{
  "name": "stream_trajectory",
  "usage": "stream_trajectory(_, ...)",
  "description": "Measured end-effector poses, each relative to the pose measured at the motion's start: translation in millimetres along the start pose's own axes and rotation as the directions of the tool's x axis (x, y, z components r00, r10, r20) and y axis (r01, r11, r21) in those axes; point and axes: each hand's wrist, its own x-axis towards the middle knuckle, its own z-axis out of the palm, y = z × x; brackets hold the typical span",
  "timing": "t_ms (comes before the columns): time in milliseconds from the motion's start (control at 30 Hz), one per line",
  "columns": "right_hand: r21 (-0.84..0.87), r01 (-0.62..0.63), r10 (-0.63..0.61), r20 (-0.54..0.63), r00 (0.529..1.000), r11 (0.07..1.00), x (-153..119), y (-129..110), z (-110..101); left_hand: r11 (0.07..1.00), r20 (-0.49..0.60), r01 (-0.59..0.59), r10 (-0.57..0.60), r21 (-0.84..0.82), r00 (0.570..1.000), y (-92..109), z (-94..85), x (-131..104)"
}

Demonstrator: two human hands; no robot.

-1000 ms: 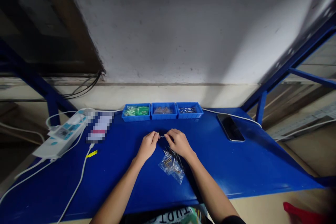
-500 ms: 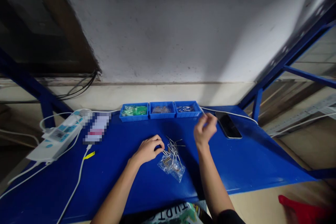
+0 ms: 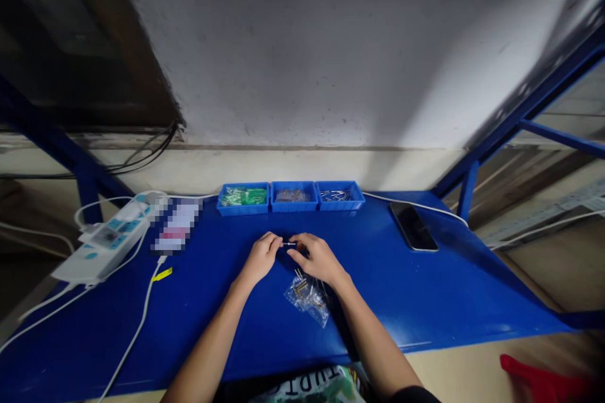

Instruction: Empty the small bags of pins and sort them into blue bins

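A thin metal rod (image 3: 288, 244) spans the gap between my two hands, level and just above the blue table. Its left end is pinched in the fingertips of my left hand (image 3: 262, 258). My right hand (image 3: 317, 258) has curled fingers at the rod's other end, with the thumb a little lower; the exact contact there is partly hidden. Below my right hand lies a clear plastic bag (image 3: 314, 308) with short brass-coloured pieces (image 3: 300, 286) on or in it. Several more thin metal rods lie beside it, mostly covered by my right hand.
Three small blue bins stand along the back: one with green packets (image 3: 250, 196), one with clear bags (image 3: 290, 195), one with metal rods (image 3: 336, 194). A dark phone (image 3: 414, 227) lies right. A power strip (image 3: 104, 242), a blurred-out phone-shaped object (image 3: 177, 227) and white cables (image 3: 142, 321) occupy the left.
My right hand has come from near the right bin, left and down to meet my left hand. My left hand has lifted away from the pile and now holds a rod.
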Motion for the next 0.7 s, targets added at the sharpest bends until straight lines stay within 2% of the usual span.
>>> stream_trajectory(167, -0.035, 0.043, -0.043, -0.016, 0.999, 0.998, -0.5, 3.1, 0.7, 1.0, -0.009, 0.016, -0.016, 0.018, 1.0, 0.4, 0.8, -1.2)
stream_trajectory(300, -0.168, 0.004, -0.013, -0.053, 0.999, 0.986, -0.4, 2.1, 2.1, 1.0, 0.008, 0.007, -0.007, 0.015, 1.0, 5.8, -2.4, -3.1)
stream_trajectory(400, -0.212, -0.114, 0.088, -0.128, 0.988, 0.971, 0.7, 4.8, 0.2, 0.999, 0.1, -0.033, 0.033, 0.001, 0.994, 12.1, -6.5, -6.4)
stream_trajectory(500, -0.025, -0.193, 0.177, -0.306, 0.935, 0.981, 2.7, 7.1, -7.6, 0.994, 0.271, -0.111, 0.101, 0.019, 0.957, 18.4, -10.0, -11.3)
stream_trajectory(533, 0.065, -0.174, 0.185, -0.401, 0.897, 0.983, 3.0, 5.5, -11.9, 0.991, 0.318, -0.134, 0.118, 0.028, 0.941, 19.8, -10.7, -12.7)
stream_trajectory(567, 0.139, -0.127, 0.181, -0.515, 0.838, 0.982, 2.9, 2.1, -16.9, 0.988, 0.351, -0.152, 0.13, 0.036, 0.927, 20.6, -11.3, -13.9)
stream_trajectory(600, 0.178, -0.06, 0.161, -0.638, 0.753, 0.982, 2.1, -3.3, -22.7, 0.985, 0.378, -0.166, 0.138, 0.043, 0.915, 21.0, -11.6, -14.7)
stream_trajectory(633, 0.172, 0.017, 0.122, -0.759, 0.64, 0.985, 0.8, -10.4, -29.2, 0.983, 0.397, -0.178, 0.144, 0.051, 0.906, 21.0, -11.7, -15.1)
stream_trajectory(700, 0.059, 0.144, 0.001, -0.927, 0.375, 0.988, -3.3, -27.4, -43.5, 0.977, 0.418, -0.201, 0.154, 0.069, 0.895, 20.2, -11.5, -15.1)
